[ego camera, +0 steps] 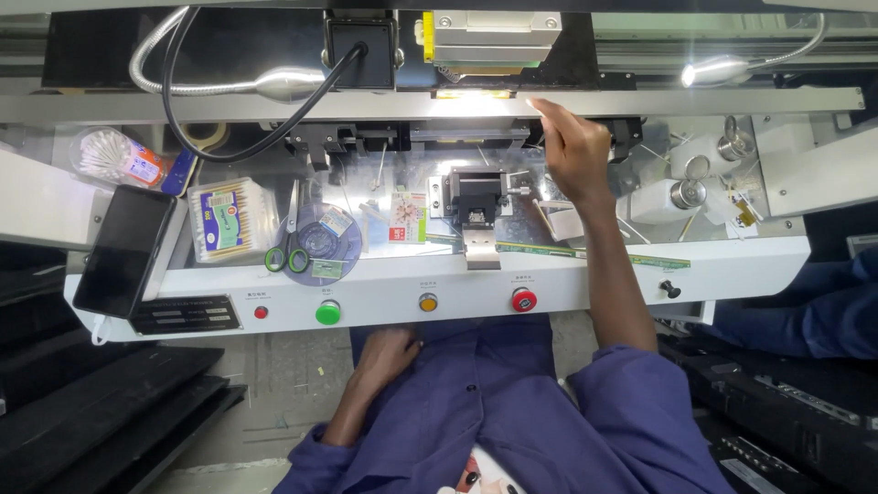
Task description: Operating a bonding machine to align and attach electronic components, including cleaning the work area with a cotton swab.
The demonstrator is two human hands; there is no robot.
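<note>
My right hand [572, 146] reaches up to the white rail [274, 106] of the machine, fingertips touching its lower edge near the lit yellow block [473, 93]; it holds nothing I can make out. My left hand [389, 352] rests loosely closed on my lap, below the white front panel [384, 291]. A black and metal fixture [476, 206] with a steel tongue sits in the middle of the work deck, just left of my right wrist.
The panel carries a small red, a green, a yellow and a big red button [523, 299]. Green-handled scissors [287, 256], a round blue case, cotton swab boxes [229, 220] and a black phone [123, 249] lie left. Metal cylinders [688, 192] stand right. Another person's blue sleeve [823, 302] is at far right.
</note>
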